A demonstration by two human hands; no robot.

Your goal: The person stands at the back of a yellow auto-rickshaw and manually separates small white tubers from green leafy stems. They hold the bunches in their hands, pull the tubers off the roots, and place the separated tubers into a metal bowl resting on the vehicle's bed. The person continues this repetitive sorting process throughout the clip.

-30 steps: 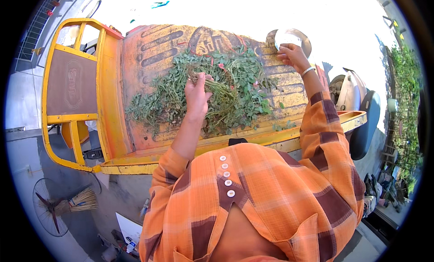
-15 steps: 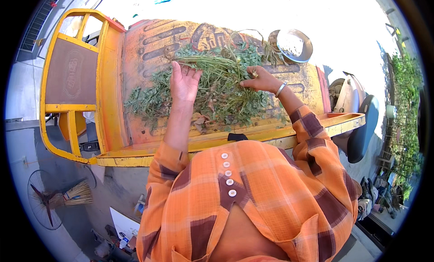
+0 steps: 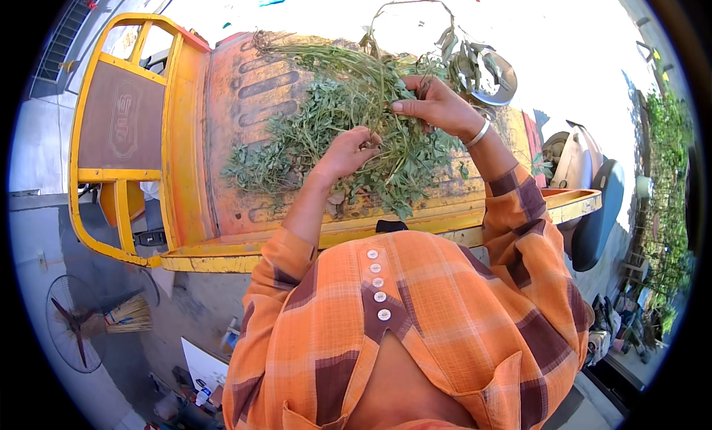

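- My left hand (image 3: 347, 150) is curled shut around a bunch of leafy green stems (image 3: 348, 111), gripping low down near the cut ends; the fingertips are buried in foliage, so the exact pinch is hidden.
- My right hand (image 3: 437, 104) is closed on the upper stems of the same bunch, thumb out flat, a metal bangle (image 3: 478, 133) on the wrist.
- The bunch is lifted just above the greens pile (image 3: 297, 148); where one ends and the other starts is hard to tell.
- Stems are thin and long, the leaves small and fresh green, fanning up-left.
- The pile lies on the worn orange cart bed (image 3: 245, 96) inside its yellow frame (image 3: 122, 178).
- A metal bowl (image 3: 493, 78) sits at the far right of the bed, half covered by wilted leaves; its contents can't be made out.
- The background is blown out white, so nothing reads there.
- My orange plaid shirt (image 3: 415, 333) blocks the near edge of the cart.
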